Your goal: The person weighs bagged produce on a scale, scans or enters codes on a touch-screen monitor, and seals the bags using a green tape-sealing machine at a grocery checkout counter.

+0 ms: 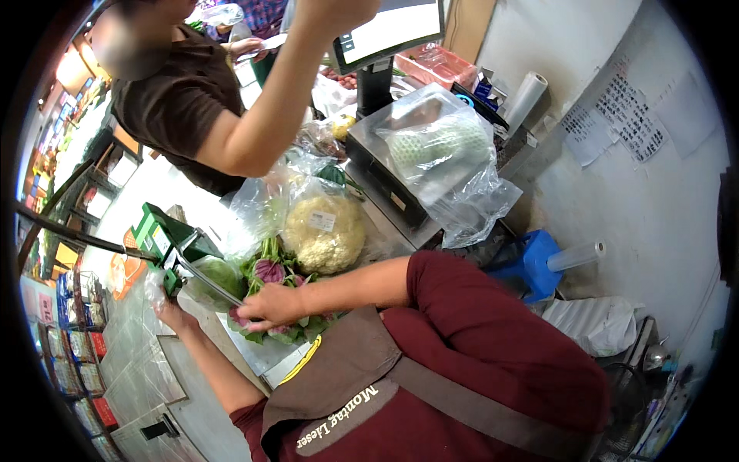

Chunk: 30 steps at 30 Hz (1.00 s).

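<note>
My left hand [176, 317] is at a green bag-neck sealer [167, 237], with bunched clear plastic [155, 289] gripped in its fingers. Beside the sealer lies a round green vegetable [216, 283] wrapped in clear plastic. My right hand [274, 306] rests with bent fingers over purple-and-green leafy vegetables [270, 270], close to the end of a metal bar [211, 277]. Whether it grips the leaves or the bar is hard to tell. A bagged cauliflower [326, 231] with a label sits just beyond my right forearm.
A counter scale [381, 190] bears a bagged pale item in foam netting [433, 144], under a screen [392, 29]. Another person [173, 115] in brown stands across the counter, one arm raised. On the right are a blue plastic container [528, 265] and a wall with written papers [629, 115].
</note>
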Motion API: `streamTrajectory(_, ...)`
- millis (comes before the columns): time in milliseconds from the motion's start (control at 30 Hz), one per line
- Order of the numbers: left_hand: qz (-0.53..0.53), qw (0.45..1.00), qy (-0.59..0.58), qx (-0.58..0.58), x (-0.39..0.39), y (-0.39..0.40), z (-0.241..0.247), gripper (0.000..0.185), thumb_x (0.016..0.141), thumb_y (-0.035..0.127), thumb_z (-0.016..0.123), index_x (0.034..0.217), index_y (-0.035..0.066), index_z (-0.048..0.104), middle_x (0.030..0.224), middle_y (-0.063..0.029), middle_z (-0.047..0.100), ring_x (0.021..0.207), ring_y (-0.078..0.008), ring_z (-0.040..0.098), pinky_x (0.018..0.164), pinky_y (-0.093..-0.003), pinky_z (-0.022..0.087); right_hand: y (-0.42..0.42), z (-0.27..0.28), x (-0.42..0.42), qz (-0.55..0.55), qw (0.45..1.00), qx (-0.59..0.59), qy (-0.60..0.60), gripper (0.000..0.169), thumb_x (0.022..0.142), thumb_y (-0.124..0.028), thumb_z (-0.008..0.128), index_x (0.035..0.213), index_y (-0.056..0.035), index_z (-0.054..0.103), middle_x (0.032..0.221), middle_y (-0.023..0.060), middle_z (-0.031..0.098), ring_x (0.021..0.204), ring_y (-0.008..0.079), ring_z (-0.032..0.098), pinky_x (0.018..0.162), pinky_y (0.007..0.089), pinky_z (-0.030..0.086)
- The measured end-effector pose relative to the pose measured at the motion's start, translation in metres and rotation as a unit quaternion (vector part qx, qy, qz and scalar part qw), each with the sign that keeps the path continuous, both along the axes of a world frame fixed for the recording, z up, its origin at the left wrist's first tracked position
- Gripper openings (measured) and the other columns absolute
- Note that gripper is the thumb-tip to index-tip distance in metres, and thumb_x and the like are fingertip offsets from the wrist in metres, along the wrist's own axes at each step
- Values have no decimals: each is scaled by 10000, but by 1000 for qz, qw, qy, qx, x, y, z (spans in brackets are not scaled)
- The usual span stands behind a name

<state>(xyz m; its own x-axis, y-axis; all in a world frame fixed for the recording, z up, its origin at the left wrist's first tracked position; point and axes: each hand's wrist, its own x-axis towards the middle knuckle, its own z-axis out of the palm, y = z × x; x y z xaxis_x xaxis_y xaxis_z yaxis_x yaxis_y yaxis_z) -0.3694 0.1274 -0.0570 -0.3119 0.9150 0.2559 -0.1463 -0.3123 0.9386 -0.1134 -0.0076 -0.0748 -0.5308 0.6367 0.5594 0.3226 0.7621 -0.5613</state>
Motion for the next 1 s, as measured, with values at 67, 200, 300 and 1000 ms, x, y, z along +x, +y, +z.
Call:
streamTrajectory(67, -1, 999, -35, 27, 9, -8, -5, 493, 930, 204, 549, 1351, -27, 436, 1200, -152, 600, 1049, -267, 615, 934, -396, 476, -5, -13, 7, -1, 998, -28, -65, 300, 861, -353, 633, 975, -111, 498, 839, 127, 540, 687, 362, 606, 541, 464, 470)
streamTrajectory(200, -38, 995, 85, -21, -11, -20, -34, 551, 931, 216, 561, 1408, 6, 380, 1341, -127, 513, 1236, -245, 478, 1065, -407, 309, -11, 34, 29, 39, 986, -48, -156, 534, 867, -210, 624, 1334, -125, 380, 989, 173, 500, 792, 356, 599, 612, 450, 480)
streamTrajectory(300, 11, 982, 156, -102, -33, -1, -68, 533, 929, 242, 580, 1396, 45, 415, 1390, -80, 465, 1256, -216, 437, 1065, -391, 286, -25, 55, 69, 49, 995, 11, -92, 786, 833, -169, 641, 1487, -116, 208, 986, 157, 487, 778, 342, 582, 622, 436, 471)
streamTrajectory(1000, 70, 935, 339, 77, 72, -121, 44, 295, 1017, 237, 477, 908, 1, 615, 772, 9, 535, 710, -77, 466, 665, -237, 389, 21, 224, 410, -464, 877, 70, -108, 688, 838, -124, 643, 1446, -99, 320, 910, 103, 640, 793, 304, 640, 715, 405, 502)
